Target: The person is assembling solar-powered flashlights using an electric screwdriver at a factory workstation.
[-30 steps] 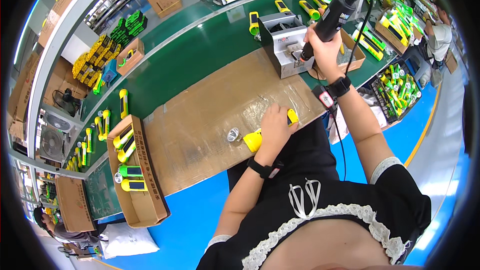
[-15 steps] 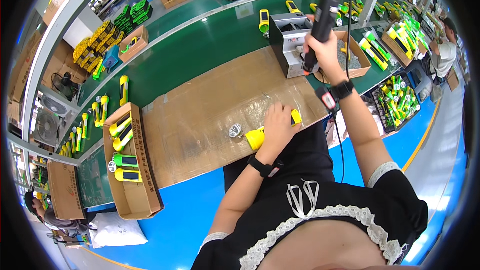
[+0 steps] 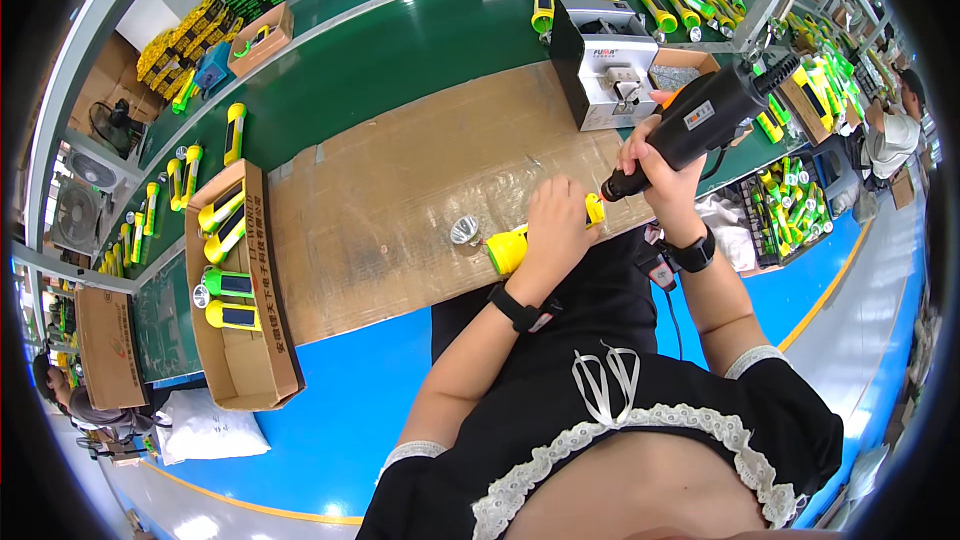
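Observation:
My left hand [image 3: 558,228] is closed around a yellow flashlight body [image 3: 507,251], pressing it down on the cardboard sheet [image 3: 400,210] near its front edge. The flashlight's wide end points left, and its other end shows past my fingers. Beside the wide end lies a silver round reflector [image 3: 465,230]; any wire between them is too small to make out. In my right hand [image 3: 662,178] is a black electric screwdriver [image 3: 705,118], held tilted. Its tip is right by the flashlight's right end; I cannot tell if they touch.
A black and silver machine [image 3: 612,80] stands at the sheet's far right corner, a parts box [image 3: 680,65] behind it. To the left, a long cardboard box [image 3: 275,285] holds several flashlights. More flashlights [image 3: 655,12] lie along the green bench. A crate of flashlights [image 3: 790,205] is at right.
My right hand has brought the screwdriver down and nearer, from beside the machine to the flashlight's right end. My left hand keeps its hold on the flashlight. The whole view has shifted slightly.

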Demonstrator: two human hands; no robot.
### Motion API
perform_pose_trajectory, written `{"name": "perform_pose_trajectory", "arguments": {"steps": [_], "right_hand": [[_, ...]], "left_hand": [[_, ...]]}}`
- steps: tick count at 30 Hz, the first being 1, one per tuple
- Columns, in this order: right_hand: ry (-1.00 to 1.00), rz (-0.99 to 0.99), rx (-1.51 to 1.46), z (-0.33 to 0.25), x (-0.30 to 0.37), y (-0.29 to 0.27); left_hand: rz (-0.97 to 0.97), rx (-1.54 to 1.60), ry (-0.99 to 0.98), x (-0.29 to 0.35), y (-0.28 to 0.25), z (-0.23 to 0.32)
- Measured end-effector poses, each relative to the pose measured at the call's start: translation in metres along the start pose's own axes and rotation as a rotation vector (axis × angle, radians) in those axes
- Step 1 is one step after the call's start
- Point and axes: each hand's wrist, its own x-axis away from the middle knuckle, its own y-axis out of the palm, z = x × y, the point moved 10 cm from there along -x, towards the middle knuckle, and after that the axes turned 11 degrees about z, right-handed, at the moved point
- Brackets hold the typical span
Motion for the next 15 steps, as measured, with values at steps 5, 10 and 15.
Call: {"name": "perform_pose_trajectory", "arguments": {"steps": [5, 10, 15], "right_hand": [[-0.015, 0.004, 0.011, 0.006, -0.003, -0.004], [0.045, -0.01, 0.04, 0.027, -0.003, -0.004], [0.111, -0.106, 0.043, 0.05, -0.005, 0.008]], "left_hand": [[0.001, -0.009, 0.013, 0.001, -0.002, 0.004], [-0.028, -0.012, -0.001, 0.002, 0.002, 0.003], [-0.07, 0.016, -0.064, -0.003, 0.007, -0.012]]}}
